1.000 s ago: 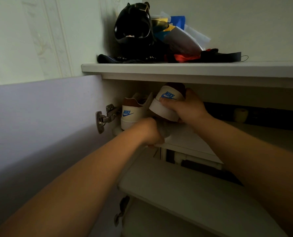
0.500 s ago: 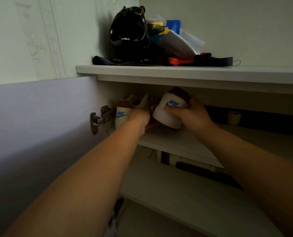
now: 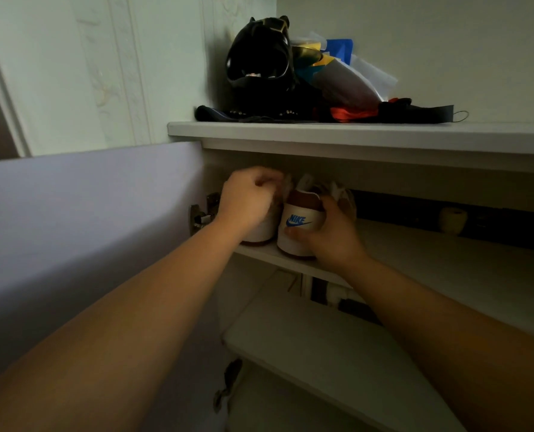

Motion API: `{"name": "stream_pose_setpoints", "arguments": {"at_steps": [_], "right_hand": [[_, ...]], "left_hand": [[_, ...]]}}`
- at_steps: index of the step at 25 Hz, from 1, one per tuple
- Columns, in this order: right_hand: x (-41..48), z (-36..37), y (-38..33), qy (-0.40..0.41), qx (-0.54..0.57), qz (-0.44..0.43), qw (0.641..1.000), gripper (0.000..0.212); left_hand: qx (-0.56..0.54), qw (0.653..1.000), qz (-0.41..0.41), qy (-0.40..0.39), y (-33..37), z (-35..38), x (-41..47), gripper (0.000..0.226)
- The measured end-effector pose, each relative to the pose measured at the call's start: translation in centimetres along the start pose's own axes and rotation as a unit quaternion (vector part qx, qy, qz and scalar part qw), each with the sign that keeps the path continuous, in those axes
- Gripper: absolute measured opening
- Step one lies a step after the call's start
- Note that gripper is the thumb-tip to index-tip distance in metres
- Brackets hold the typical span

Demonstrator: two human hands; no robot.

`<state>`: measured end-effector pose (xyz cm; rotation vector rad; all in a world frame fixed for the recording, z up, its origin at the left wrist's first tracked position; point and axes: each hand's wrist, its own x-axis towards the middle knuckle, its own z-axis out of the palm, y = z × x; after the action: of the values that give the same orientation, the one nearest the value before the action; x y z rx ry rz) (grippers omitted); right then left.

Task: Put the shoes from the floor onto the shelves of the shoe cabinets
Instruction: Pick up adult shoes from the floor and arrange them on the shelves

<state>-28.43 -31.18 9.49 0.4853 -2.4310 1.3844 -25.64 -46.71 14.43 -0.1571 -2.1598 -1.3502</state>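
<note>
Two white sneakers with brown heel tabs and blue logos stand heel-out, side by side, at the left end of the upper cabinet shelf. My right hand grips the heel of the right sneaker, thumb on its lower edge, sole flat on the shelf. My left hand is curled over the top of the left sneaker, covering most of it; only its lower heel and sole show.
The open cabinet door stands at my left, its hinge beside the left sneaker. On the cabinet top lie a black helmet-like object, bags and straps. A lower shelf juts out beneath. A small pale object sits far back on the shelf.
The right sneaker went from tilted in the air to flat on the shelf beside the left one. My left hand rose from the shelf edge onto the left sneaker.
</note>
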Motion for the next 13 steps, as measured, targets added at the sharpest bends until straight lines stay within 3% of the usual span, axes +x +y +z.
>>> {"name": "stream_pose_setpoints", "arguments": {"at_steps": [2, 3, 5, 10, 13], "right_hand": [[0.0, 0.3, -0.1, -0.013, -0.026, 0.002, 1.000, 0.083], [0.0, 0.3, -0.1, -0.019, -0.035, 0.008, 0.999, 0.085], [0.2, 0.2, -0.2, -0.022, -0.047, 0.020, 0.998, 0.089], [1.0, 0.5, -0.1, -0.046, -0.073, 0.033, 0.996, 0.085], [0.9, 0.6, -0.4, -0.053, -0.057, 0.055, 0.995, 0.098]], "left_hand": [[0.279, 0.953, 0.120, 0.007, -0.1, -1.2, -0.7, 0.043], [0.354, 0.926, 0.127, -0.035, -0.3, -1.4, -0.9, 0.057], [0.392, 0.909, 0.080, -0.118, -0.8, -1.2, -1.3, 0.074], [0.448, 0.877, 0.081, -0.154, -1.0, -1.4, -1.3, 0.087], [0.419, 0.891, 0.073, -0.159, -0.8, -1.4, -1.9, 0.091]]}}
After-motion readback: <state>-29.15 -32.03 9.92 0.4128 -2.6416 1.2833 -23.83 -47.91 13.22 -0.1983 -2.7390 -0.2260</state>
